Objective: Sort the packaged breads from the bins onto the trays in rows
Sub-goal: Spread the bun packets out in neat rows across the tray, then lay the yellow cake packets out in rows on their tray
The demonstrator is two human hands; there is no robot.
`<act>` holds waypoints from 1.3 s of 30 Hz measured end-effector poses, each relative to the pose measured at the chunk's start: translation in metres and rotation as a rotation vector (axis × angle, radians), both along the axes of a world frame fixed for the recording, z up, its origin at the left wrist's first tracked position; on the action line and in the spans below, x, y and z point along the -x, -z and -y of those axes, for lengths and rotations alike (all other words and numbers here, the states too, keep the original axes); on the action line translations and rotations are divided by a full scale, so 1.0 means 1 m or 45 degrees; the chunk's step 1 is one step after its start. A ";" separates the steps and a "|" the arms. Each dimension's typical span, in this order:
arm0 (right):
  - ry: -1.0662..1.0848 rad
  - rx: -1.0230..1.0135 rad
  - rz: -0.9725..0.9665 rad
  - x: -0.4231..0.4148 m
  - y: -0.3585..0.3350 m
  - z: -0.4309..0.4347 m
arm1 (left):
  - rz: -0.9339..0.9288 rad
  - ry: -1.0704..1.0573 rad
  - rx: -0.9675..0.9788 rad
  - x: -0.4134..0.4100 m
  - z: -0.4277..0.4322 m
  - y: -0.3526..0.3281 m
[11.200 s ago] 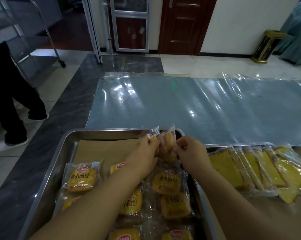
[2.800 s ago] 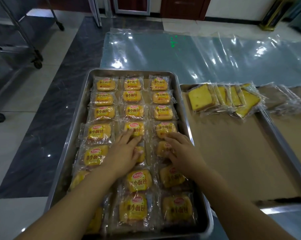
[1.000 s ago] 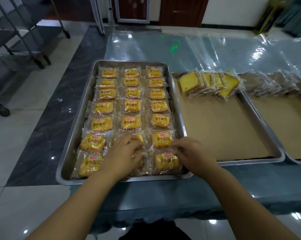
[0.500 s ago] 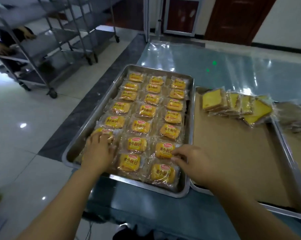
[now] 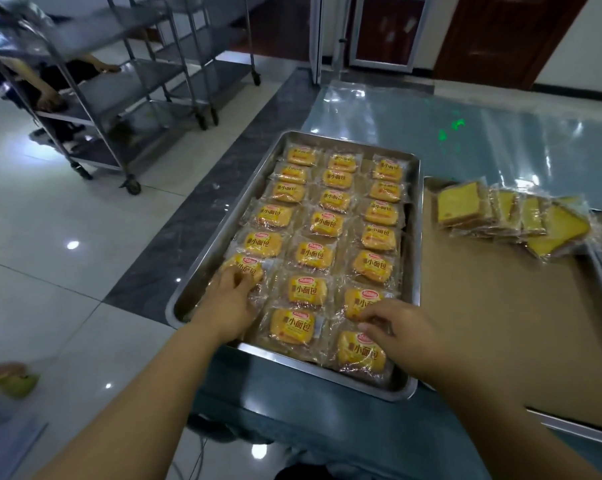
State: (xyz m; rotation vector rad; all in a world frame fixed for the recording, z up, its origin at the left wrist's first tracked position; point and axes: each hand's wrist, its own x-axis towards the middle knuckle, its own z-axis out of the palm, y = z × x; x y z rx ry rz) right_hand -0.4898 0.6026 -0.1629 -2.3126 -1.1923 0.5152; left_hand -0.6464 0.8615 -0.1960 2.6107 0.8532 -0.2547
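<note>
Both hands rest on packaged small breads at the near end of a full steel tray.

The left hand point(image 5: 228, 306) lies fingers-down on a packet point(image 5: 246, 266) in the left column, grip loose, nothing lifted. The right hand point(image 5: 401, 329) curls its fingertips point(image 5: 363, 318) against a packet point(image 5: 362, 301) in the right column; whether it pinches the wrapper I cannot tell. The tray point(image 5: 202, 268) on the bench point(image 5: 327, 410) holds three columns of packets. Right of it, a paper-lined tray point(image 5: 493, 327) carries wrapped cake slices point(image 5: 511, 216) at its far end. Beyond left stand wheeled steel racks point(image 5: 119, 84).
</note>
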 end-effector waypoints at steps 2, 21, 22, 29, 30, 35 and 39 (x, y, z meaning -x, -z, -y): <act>0.057 -0.011 -0.026 0.001 0.001 -0.002 | -0.004 0.055 -0.034 0.001 -0.002 0.000; 0.471 -0.130 -0.014 -0.096 -0.010 0.088 | 0.498 0.360 0.054 -0.136 0.104 -0.044; 0.479 -0.122 -0.012 -0.107 -0.010 0.096 | 0.503 0.372 0.062 -0.150 0.113 -0.044; 0.554 0.035 -0.004 -0.199 -0.007 0.140 | 0.531 0.367 0.095 -0.245 0.176 -0.036; 0.581 0.037 -0.001 -0.212 -0.006 0.142 | 0.531 0.380 0.095 -0.258 0.182 -0.034; 0.622 0.065 0.068 -0.266 -0.008 0.135 | 0.504 0.386 0.088 -0.315 0.196 -0.028; 0.635 0.062 0.081 -0.298 -0.010 0.114 | 0.439 0.378 0.040 -0.354 0.194 -0.019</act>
